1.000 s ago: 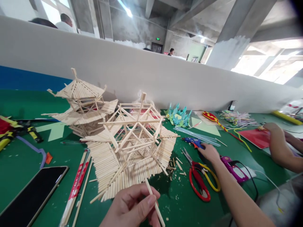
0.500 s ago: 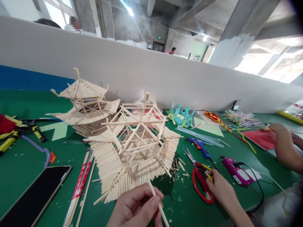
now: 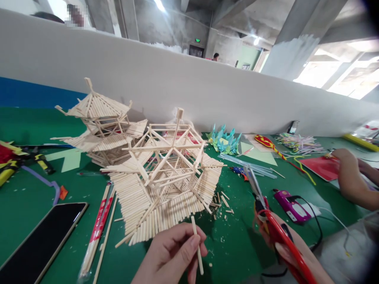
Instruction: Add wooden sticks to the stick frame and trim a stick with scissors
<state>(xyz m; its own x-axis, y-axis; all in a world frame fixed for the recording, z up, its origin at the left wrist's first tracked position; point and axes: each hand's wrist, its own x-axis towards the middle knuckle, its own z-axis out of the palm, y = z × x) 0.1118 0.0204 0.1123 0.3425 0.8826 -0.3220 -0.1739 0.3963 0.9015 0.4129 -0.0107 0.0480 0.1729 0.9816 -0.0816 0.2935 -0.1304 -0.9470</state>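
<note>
- Scissors [image 3: 278, 228] with a red handle sit in the grasp of the person's right hand [image 3: 300, 244], blades raised and pointing away; blur hides whether they are parted
- Thumb and forefinger of the left hand [image 3: 168, 252] pinch a short wooden stick [image 3: 199, 258], its upper end leaning away; whether it touches the model behind cannot be told
- Nearer pagoda model [image 3: 170, 215] stands just beyond the left hand on the green table [image 3: 233, 246], its top an open frame, its lower roof laid with sticks
- Farther pagoda model [image 3: 112, 142], roofed at its peak, stands behind it to the left
- Cut stick pieces [image 3: 225, 201] lie scattered right of the nearer model, near a blue glue gun [image 3: 237, 170] partly hidden by the blades
- Phone [image 3: 44, 240], red-banded stick packet [image 3: 97, 232] and long loose stick [image 3: 106, 238] lie to the left
- Co-worker's arm [image 3: 352, 177] reaches in at the far right, beside a red sheet [image 3: 319, 167]
</note>
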